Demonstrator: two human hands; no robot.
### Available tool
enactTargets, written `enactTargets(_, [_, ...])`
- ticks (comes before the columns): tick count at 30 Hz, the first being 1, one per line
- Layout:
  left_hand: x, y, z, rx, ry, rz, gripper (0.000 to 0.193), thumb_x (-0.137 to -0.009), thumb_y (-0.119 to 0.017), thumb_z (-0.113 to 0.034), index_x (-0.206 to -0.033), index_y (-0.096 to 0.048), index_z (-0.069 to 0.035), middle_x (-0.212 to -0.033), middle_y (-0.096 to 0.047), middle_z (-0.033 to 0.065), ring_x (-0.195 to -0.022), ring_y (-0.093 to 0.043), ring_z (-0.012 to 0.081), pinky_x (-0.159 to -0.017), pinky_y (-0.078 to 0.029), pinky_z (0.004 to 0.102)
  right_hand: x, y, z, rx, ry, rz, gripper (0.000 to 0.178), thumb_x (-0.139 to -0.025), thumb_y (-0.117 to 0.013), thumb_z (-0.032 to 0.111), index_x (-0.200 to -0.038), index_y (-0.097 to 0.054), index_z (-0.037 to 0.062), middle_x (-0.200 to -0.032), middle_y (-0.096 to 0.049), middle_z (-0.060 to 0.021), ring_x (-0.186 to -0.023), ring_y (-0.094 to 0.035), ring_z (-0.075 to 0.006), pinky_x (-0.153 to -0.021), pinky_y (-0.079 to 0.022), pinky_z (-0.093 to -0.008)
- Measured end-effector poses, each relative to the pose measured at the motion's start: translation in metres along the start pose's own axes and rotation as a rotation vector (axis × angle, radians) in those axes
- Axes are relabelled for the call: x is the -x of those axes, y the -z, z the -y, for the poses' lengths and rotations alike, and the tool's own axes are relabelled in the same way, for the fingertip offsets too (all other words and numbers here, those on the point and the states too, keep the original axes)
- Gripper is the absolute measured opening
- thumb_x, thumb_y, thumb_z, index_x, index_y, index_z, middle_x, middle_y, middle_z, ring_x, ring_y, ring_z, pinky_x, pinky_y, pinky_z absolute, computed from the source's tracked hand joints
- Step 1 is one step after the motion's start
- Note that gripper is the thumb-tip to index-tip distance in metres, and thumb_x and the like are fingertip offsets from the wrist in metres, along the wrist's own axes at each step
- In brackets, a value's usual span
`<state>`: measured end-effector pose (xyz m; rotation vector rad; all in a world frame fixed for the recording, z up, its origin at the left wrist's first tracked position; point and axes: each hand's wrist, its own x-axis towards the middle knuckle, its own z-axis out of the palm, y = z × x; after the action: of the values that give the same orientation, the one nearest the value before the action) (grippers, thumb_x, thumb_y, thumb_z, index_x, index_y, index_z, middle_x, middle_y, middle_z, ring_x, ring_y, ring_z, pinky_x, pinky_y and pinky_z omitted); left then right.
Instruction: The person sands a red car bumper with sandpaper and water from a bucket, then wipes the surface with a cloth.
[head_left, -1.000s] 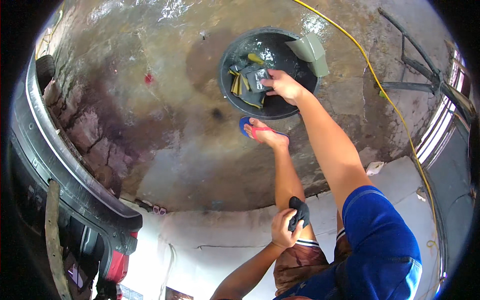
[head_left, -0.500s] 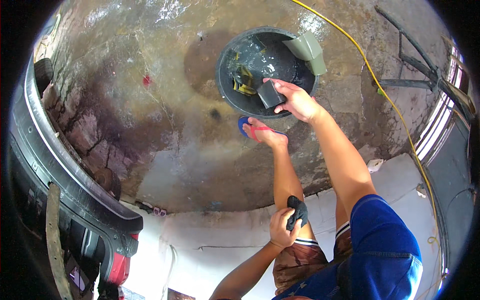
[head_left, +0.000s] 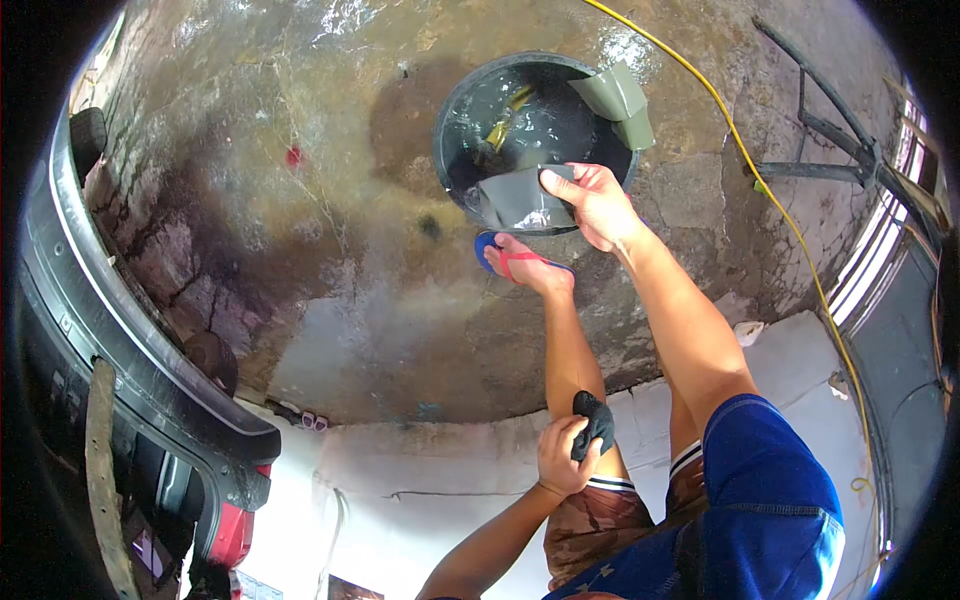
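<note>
My right hand grips one end of a wet, dark grey angular piece with flat bent faces, thumb on top. That piece is over the near edge of a round black tub of water. A yellow strip-like thing shows in the water; its kind is unclear. On the tub's right rim rests a folded grey-green sheet piece. Lower down, by my knee, my left hand is closed around a bunched black cloth.
A yellow hose or cord runs down the right side, near a dark metal frame. My sandalled foot stands just in front of the tub. At left is a vehicle's rear bumper. The concrete floor is wet and cracked.
My right hand has turned the dark grey piece, so a broader wet face shows and it reaches further left. The yellow thing has shifted up in the water. My left hand stays put.
</note>
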<state>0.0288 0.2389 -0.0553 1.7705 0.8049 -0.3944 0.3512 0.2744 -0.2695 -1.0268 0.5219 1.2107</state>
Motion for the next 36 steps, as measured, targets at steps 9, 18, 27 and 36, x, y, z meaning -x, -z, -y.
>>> enactTargets(9, [0.005, -0.003, 0.002, -0.018, -0.003, -0.027, 0.042, -0.085, -0.078, -0.023, -0.120, -0.064, -0.004, -0.116, -0.066, 0.0179, -0.103, -0.064, 0.0382, -0.092, -0.050, 0.0471, -0.021, 0.013, -0.014, 1.452, 0.246, -0.169, 0.085, -0.079, -0.081, 0.016, -0.152, -0.040, -0.0029, -0.156, -0.035, -0.0347, -0.142, -0.040, -0.0494, -0.119, -0.037, -0.0506])
enactTargets(18, [0.002, -0.007, -0.001, 0.023, -0.042, -0.049, 0.042, -0.085, -0.079, -0.021, -0.120, -0.064, -0.003, -0.114, -0.066, 0.0170, -0.101, -0.065, 0.0376, -0.088, -0.051, 0.0464, -0.136, 0.028, 0.004, 1.569, 0.278, -0.558, 0.054, -0.089, -0.074, 0.016, -0.139, -0.058, 0.0044, -0.128, -0.064, -0.0222, -0.117, -0.062, -0.0433, -0.101, -0.051, -0.0484])
enactTargets(27, [0.004, -0.010, -0.003, 0.009, -0.023, -0.047, 0.042, -0.085, -0.078, -0.020, -0.120, -0.063, -0.003, -0.114, -0.066, 0.0182, -0.101, -0.065, 0.0383, -0.088, -0.051, 0.0472, -0.035, 0.007, -0.003, 0.369, 0.222, -0.095, 0.033, -0.105, -0.060, 0.012, -0.135, -0.056, -0.0023, -0.101, -0.069, -0.0098, -0.075, -0.073, -0.0170, -0.056, -0.057, -0.0268])
enactTargets(36, [0.002, -0.011, -0.005, 0.002, -0.040, -0.049, 0.044, -0.084, -0.078, -0.020, -0.121, -0.062, -0.003, -0.115, -0.066, 0.0177, -0.101, -0.065, 0.0380, -0.088, -0.051, 0.0468, -0.014, 0.015, -0.010, 0.157, 0.147, 0.193, 0.016, -0.100, -0.060, -0.001, -0.116, -0.062, 0.0038, -0.126, -0.062, -0.0112, -0.101, -0.071, -0.0223, -0.072, -0.065, -0.0337])
